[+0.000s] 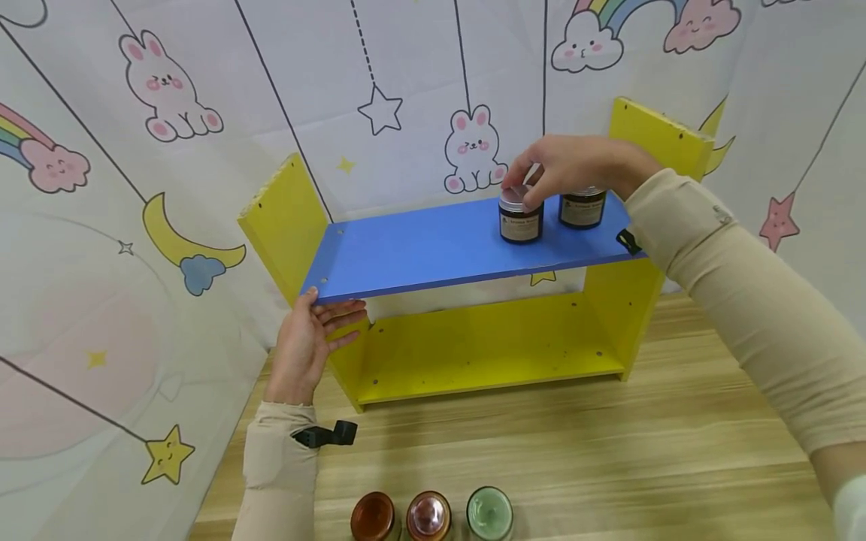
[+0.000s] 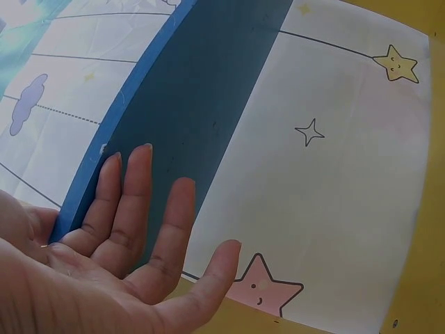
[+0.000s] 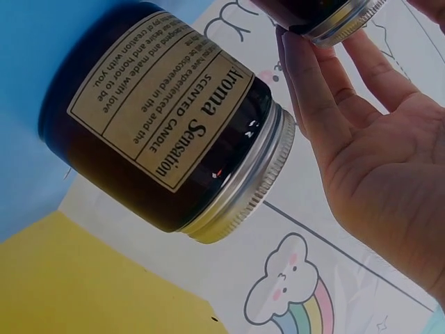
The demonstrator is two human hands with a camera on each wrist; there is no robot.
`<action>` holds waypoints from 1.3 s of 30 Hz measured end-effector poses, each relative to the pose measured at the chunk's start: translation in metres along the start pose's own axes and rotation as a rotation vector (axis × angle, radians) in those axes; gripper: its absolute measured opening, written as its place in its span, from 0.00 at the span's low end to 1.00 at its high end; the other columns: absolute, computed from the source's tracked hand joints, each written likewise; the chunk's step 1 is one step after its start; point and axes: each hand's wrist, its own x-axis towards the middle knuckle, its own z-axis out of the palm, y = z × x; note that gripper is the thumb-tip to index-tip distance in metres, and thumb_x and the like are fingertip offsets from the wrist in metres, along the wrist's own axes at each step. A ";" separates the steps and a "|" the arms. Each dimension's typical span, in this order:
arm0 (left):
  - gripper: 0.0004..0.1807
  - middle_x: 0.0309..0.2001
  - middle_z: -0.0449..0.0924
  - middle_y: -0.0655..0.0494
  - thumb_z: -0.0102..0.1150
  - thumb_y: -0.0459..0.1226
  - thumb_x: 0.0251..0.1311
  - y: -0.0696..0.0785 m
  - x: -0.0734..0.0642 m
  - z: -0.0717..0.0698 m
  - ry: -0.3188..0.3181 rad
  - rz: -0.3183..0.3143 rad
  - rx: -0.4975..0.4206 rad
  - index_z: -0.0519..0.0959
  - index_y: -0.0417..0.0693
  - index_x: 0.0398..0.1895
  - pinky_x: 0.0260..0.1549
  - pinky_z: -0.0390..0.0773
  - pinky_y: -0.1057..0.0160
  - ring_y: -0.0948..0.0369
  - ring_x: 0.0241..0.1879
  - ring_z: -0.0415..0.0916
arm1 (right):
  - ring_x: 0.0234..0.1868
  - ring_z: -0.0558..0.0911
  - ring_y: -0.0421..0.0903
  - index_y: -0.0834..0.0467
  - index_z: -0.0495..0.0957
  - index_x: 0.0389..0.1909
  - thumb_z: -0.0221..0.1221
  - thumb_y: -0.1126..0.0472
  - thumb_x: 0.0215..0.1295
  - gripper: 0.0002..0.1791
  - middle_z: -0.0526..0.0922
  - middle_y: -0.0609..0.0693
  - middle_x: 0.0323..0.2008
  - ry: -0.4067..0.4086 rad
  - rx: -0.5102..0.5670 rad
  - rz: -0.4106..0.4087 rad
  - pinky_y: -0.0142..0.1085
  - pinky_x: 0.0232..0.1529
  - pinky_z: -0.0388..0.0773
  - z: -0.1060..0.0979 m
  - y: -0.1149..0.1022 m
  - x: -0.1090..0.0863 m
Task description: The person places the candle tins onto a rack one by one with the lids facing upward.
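Note:
My right hand grips the silver lid of a dark scented candle jar, which stands on the blue shelf board. Just right of it stands a second dark candle jar, whose "Aroma Sensation" label fills much of the right wrist view. At the board's front left corner, my left hand holds the edge, thumb at the top and fingers underneath. In the left wrist view the fingers spread loosely under the blue board.
Yellow side panels and a yellow lower shelf frame the blue board. On the wooden surface in front stand an amber jar, a reddish jar and a green jar. A cartoon-printed cloth hangs behind.

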 end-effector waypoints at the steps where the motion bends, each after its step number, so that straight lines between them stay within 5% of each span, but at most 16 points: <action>1: 0.32 0.46 0.88 0.59 0.24 0.54 0.82 0.000 0.000 0.000 0.001 0.001 0.001 0.71 0.43 0.65 0.60 0.73 0.45 0.56 0.53 0.83 | 0.68 0.69 0.56 0.55 0.73 0.68 0.62 0.58 0.68 0.27 0.72 0.53 0.68 0.001 0.001 0.004 0.57 0.70 0.61 0.000 0.000 0.001; 22: 0.32 0.46 0.88 0.59 0.24 0.53 0.82 0.001 0.000 0.000 0.006 0.002 -0.007 0.68 0.41 0.69 0.60 0.73 0.46 0.58 0.52 0.83 | 0.68 0.67 0.58 0.56 0.72 0.69 0.60 0.58 0.70 0.27 0.71 0.55 0.69 0.015 -0.019 0.007 0.58 0.70 0.61 -0.002 0.004 0.009; 27: 0.32 0.46 0.88 0.59 0.24 0.53 0.82 0.000 0.000 0.000 0.006 0.002 -0.007 0.69 0.41 0.68 0.59 0.73 0.47 0.57 0.52 0.83 | 0.71 0.65 0.58 0.55 0.66 0.74 0.62 0.56 0.70 0.33 0.67 0.55 0.73 0.017 -0.010 0.005 0.58 0.71 0.60 -0.002 0.004 0.005; 39: 0.32 0.46 0.88 0.59 0.24 0.54 0.82 -0.001 0.001 0.000 0.005 -0.001 -0.015 0.70 0.42 0.67 0.60 0.73 0.47 0.56 0.53 0.83 | 0.78 0.59 0.55 0.50 0.56 0.80 0.64 0.37 0.65 0.48 0.59 0.51 0.78 0.289 0.082 -0.027 0.61 0.72 0.56 0.018 0.001 -0.031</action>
